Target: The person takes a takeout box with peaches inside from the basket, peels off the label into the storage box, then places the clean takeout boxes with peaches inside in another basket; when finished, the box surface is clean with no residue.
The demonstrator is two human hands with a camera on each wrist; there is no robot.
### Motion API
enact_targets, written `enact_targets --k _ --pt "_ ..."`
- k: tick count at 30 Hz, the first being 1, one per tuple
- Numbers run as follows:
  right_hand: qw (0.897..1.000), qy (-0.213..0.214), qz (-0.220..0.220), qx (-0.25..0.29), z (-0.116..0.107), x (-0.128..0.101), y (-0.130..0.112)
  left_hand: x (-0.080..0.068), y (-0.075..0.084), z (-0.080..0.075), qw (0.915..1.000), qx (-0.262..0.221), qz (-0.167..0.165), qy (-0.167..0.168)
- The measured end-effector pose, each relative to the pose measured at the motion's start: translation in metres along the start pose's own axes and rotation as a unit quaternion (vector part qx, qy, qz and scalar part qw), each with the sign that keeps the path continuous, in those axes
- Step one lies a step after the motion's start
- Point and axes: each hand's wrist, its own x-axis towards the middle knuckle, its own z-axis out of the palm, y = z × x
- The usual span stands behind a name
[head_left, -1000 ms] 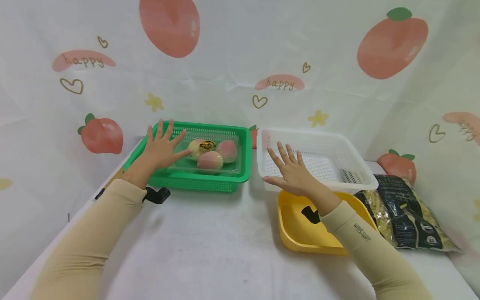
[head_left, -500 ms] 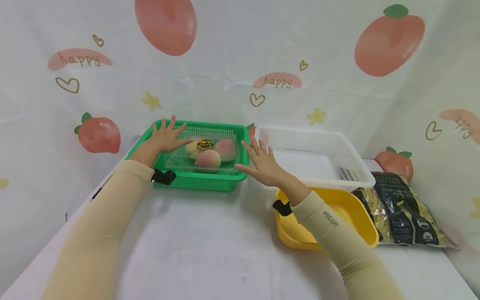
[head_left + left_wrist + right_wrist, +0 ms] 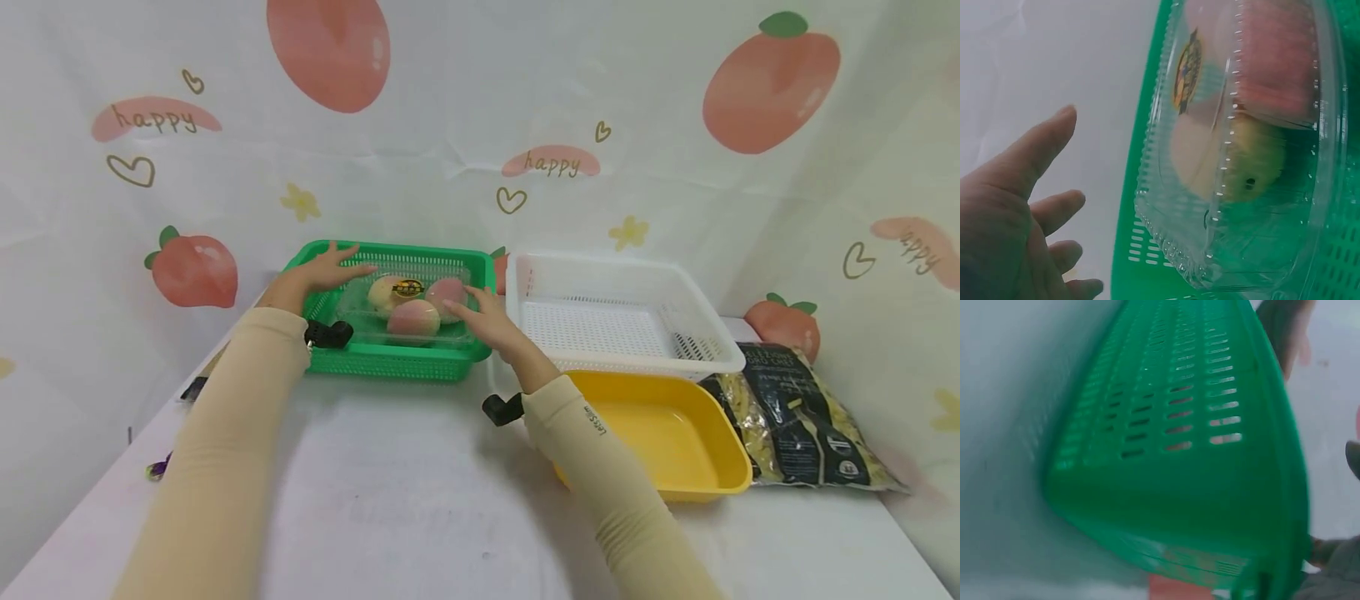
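In the head view a clear plastic box (image 3: 352, 302) of peaches (image 3: 414, 321) lies inside a green basket (image 3: 390, 364). A dark and gold label (image 3: 407, 288) marks the lid. My left hand (image 3: 324, 271) is over the basket's left side, its fingers loosely spread toward the box. In the left wrist view the left hand (image 3: 1007, 206) shows a visible gap to the box (image 3: 1260, 244). At the basket's right rim, my right hand (image 3: 493, 323) reaches in with relaxed fingers, the tips right by the box's right end. The basket wall (image 3: 1172, 481) hides most of that hand in the right wrist view.
Right of the green basket stands a white basket (image 3: 607, 333). In front of it is a yellow tub (image 3: 667, 433), partly behind my right sleeve. A black printed pasta bag (image 3: 817, 425) lies at the far right. A small purple wrapped item (image 3: 157, 468) lies near my left sleeve.
My right hand has swept left from above the white basket and yellow tub to the green basket's right rim. My left hand has lowered slightly toward the box, its fingers less spread.
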Motion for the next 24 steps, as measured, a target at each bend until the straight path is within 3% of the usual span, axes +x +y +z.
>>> enact_targets --k 5,11,14,20,24 --pt "0.991 0.074 0.054 0.100 0.008 0.009 0.006 0.002 -0.002 0.000 0.9985 -0.054 -0.008 -0.005" --pt "0.980 0.135 0.035 0.143 0.020 0.013 0.018 0.005 -0.009 0.004 0.9917 -0.125 -0.028 -0.005" --pt "0.976 0.155 0.018 0.152 0.023 0.014 0.022 0.008 -0.014 0.009 0.9819 -0.186 -0.028 -0.021" --pt "0.974 0.163 0.000 0.158 0.024 0.014 0.026 0.014 -0.026 0.023 0.9515 -0.305 -0.026 -0.027" --pt "0.976 0.160 -0.003 0.149 0.025 0.016 0.028 0.014 -0.032 0.034 0.9411 -0.335 -0.037 -0.027"
